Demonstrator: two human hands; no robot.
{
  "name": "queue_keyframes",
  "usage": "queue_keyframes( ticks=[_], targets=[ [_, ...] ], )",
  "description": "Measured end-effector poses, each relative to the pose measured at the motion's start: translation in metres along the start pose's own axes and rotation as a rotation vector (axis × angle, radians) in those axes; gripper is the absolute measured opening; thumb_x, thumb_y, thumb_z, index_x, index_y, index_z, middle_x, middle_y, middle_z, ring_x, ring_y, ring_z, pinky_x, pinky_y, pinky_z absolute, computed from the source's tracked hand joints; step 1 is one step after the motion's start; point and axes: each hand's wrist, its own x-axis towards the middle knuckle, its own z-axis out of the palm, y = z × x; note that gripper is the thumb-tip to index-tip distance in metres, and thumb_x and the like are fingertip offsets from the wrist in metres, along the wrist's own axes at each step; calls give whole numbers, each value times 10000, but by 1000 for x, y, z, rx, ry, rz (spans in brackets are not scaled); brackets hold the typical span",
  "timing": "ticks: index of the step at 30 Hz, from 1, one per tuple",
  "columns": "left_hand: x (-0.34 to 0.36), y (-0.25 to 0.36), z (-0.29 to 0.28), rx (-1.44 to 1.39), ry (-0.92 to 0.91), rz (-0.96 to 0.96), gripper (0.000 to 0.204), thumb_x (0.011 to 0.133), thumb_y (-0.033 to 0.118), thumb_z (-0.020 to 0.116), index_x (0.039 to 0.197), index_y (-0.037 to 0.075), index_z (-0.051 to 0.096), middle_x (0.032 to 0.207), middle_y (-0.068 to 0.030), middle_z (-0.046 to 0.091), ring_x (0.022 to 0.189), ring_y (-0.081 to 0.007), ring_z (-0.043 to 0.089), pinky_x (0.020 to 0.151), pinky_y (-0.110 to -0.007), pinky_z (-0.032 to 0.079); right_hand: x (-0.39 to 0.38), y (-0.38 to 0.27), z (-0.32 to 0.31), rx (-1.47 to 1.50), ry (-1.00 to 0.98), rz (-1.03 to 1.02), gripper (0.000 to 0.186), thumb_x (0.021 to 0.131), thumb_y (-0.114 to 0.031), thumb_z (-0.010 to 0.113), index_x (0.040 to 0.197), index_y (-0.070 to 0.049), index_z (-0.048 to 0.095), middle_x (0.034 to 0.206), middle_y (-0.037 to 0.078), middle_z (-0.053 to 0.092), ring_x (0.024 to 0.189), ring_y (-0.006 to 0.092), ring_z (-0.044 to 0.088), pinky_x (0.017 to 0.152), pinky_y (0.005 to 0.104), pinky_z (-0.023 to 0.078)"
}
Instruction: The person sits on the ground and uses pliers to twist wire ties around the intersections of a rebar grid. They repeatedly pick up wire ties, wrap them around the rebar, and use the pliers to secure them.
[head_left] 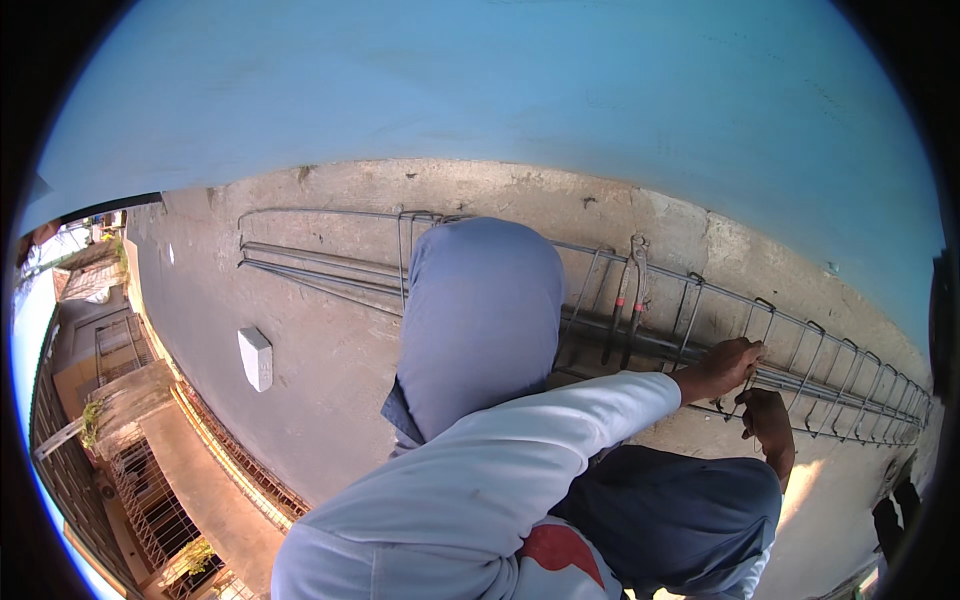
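A long cage of steel reinforcing bars with square stirrups (690, 310) lies on the concrete floor, running from left of my knee toward the far right. My left hand (725, 368) is closed at one stirrup of the cage, its fingertips against the steel. Just below it, my right hand (768, 425) is curled with fingers pinched together beside the cage's near bars. A thin wire seems to show at its fingers, mostly hidden by the hand. Pincers (630, 300) with red and black handles rest across the cage, left of my hands.
A blue wall (480, 90) runs along the far side of the cage. On the floor to the left stands a small white block (255, 358). My bent knee (480, 310) covers part of the cage. Buildings with railings (200, 480) are beyond the floor's left edge.
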Motion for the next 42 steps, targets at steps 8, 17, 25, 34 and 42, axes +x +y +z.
queue_keyframes(
  ticks=[8, 17, 25, 34, 42],
  targets=[
    [-30, 32, -73, 359, 550, -77, 294, 864, 89, 705, 1128, 39, 584, 1119, -193, 582, 1068, -391, 553, 912, -503, 435, -17, -105, -28, -313, 472, -431, 314, 1005, -254, 594, 1144, 10, 692, 952, 182, 726, 870, 318, 705, 807, 408, 532],
    [-63, 7, -140, 463, 695, -421, 748, 783, -31, 756, 1413, 4, 354, 1305, -279, 460, 1255, -452, 455, 1108, -532, 348, 10, -95, 6, 147, 167, -254, 352, 1013, -268, 587, 1226, -8, 692, 931, 86, 703, 822, 168, 627, 814, 330, 534],
    [-60, 29, -121, -281, 628, -382, 715, 847, -16, 726, 1433, -5, 316, 1138, -186, 552, 1039, -237, 605, 858, -347, 534, 7, -91, 88, 108, -5, -295, 576, 976, -315, 704, 1438, -14, 536, 1315, 165, 648, 1236, 271, 600, 1050, 367, 480],
    [-18, 74, -106, -187, 69, -359, 539, 1008, 293, 653, 1438, 17, 481, 1282, -189, 631, 1177, -308, 598, 994, -427, 490, -66, -93, 17, 359, 111, -54, 521, 1037, -258, 602, 1493, -52, 454, 1025, 132, 677, 867, 178, 667, 779, 330, 534],
    [-40, 26, -51, 378, -257, -125, 477, 958, 136, 601, 1416, 21, 534, 1452, -161, 544, 1343, -345, 499, 1156, -478, 363, -109, -73, -53, -876, 299, 162, 495, 1002, -201, 614, 1485, -250, 515, 1120, 156, 677, 1126, 338, 644, 998, 457, 481]
  ],
)
